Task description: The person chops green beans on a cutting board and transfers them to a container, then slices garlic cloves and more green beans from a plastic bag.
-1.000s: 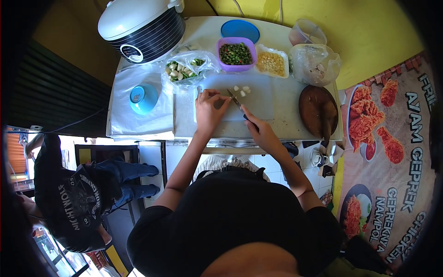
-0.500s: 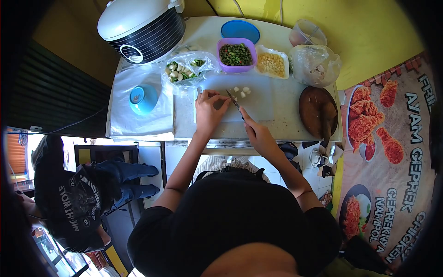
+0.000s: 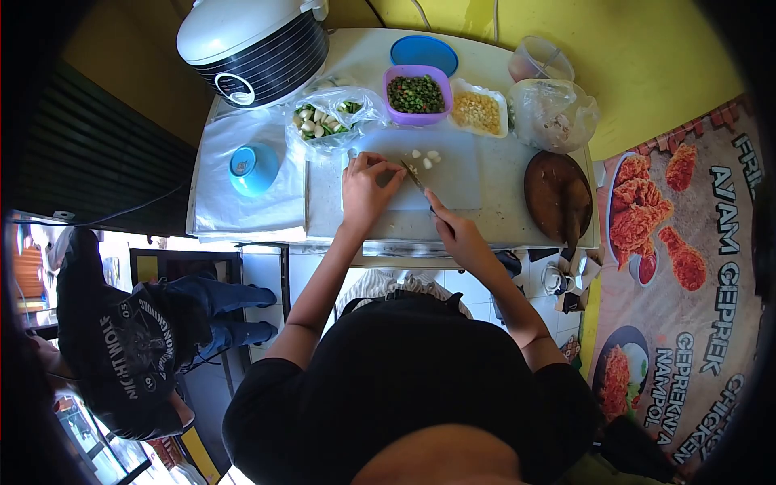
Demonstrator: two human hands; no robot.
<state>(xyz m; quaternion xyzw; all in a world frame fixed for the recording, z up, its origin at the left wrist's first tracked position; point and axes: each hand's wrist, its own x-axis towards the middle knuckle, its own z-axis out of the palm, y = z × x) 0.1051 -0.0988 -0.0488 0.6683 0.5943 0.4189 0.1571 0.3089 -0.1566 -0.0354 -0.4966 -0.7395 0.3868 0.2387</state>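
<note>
My right hand (image 3: 461, 241) is closed around the handle of a small knife (image 3: 413, 176), its blade slanting up and left over a white cutting board (image 3: 453, 190). Left of the blade, my left hand (image 3: 370, 187) rests on the board with fingers bent and drawn together near the knife tip; whatever they hold is too small to make out. Just beyond the knife lie several pale peeled garlic cloves (image 3: 432, 156). Behind the board, a clear plastic bag (image 3: 327, 121) holds more whitish cloves and green pieces.
A purple tub (image 3: 418, 119) of chopped green chillies, a white tray (image 3: 503, 129) of chopped yellowish bits and a knotted plastic bag (image 3: 554, 113) line the back. A stone mortar (image 3: 554, 198) stands right, a blue bowl (image 3: 255, 170) left, near a rice cooker (image 3: 255, 61). Another person (image 3: 129, 339) stands at left.
The knife and my right hand have shifted slightly right and down, away from the left fingertips. My left hand stays nearly in place. The whole view has moved a little.
</note>
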